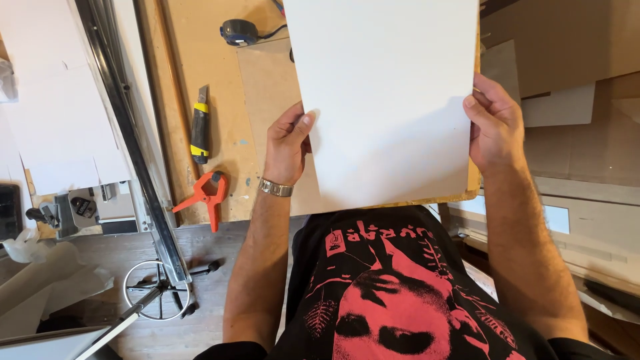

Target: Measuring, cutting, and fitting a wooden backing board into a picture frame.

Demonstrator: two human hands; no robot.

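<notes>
In the head view, a large white sheet [387, 93] is held up above the wooden table [220, 153], filling the frame from the centre toward twelve and one o'clock. The left hand [288, 145] is closed on the sheet's left edge, at about nine o'clock of the sheet, with the thumb pressed on the front face and the other fingers hidden behind it. A metal watch band [276, 188] is worn on that wrist. The right hand [495, 123] is clamped on the right edge, at three o'clock of the sheet, the thumb laid on the front and the fingers curled around the back.

On the table, at nine o'clock of the left hand, a yellow and black utility knife [199, 125] is laid lengthwise. Just below it, toward seven o'clock, an orange spring clamp [207, 195] is seen near the table's edge. A blue tape measure [239, 31] is set at eleven o'clock, close to the sheet's upper left corner. A long metal rail [133, 140] is run along the table's left side. Brown cardboard [567, 47] is stacked at two o'clock of the right hand.
</notes>
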